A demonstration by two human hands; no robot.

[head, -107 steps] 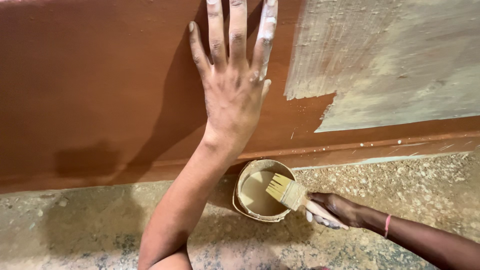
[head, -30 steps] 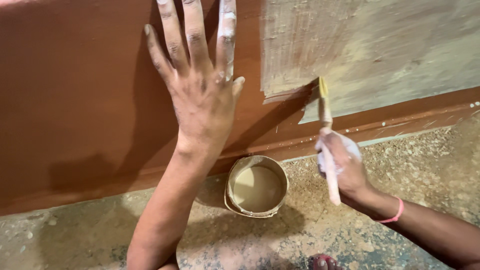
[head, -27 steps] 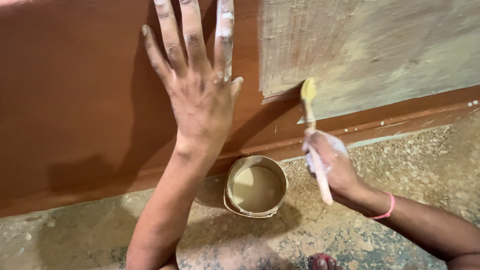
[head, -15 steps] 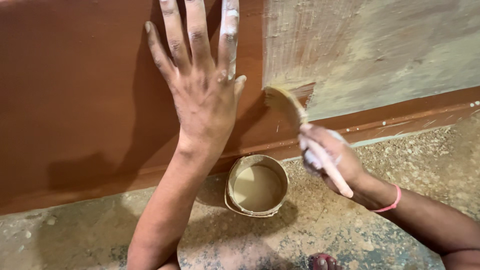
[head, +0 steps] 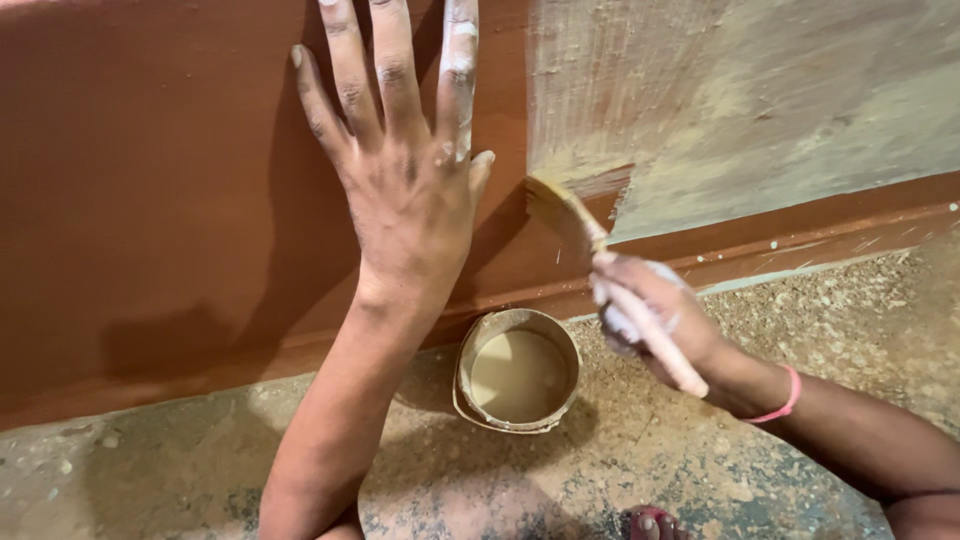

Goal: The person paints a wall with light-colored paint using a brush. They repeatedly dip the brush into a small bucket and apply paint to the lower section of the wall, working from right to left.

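My left hand (head: 405, 175) lies flat against the reddish-brown wall (head: 150, 170), fingers spread and streaked with pale paint. My right hand (head: 655, 315) grips the handle of a paintbrush (head: 600, 265), whose bristles touch the wall at the lower edge of a beige painted patch (head: 760, 110). A small round can of beige paint (head: 518, 372) stands on the floor below and between my two hands.
A darker reddish skirting band (head: 800, 235) runs along the wall's base. The speckled, paint-spotted floor (head: 150, 470) spreads below. A pink band circles my right wrist (head: 785, 400), and a toe (head: 655, 525) shows at the bottom edge.
The brush left the paint can, rose to the wall and swept left along the patch's lower edge. My left hand stayed pressed on the wall.
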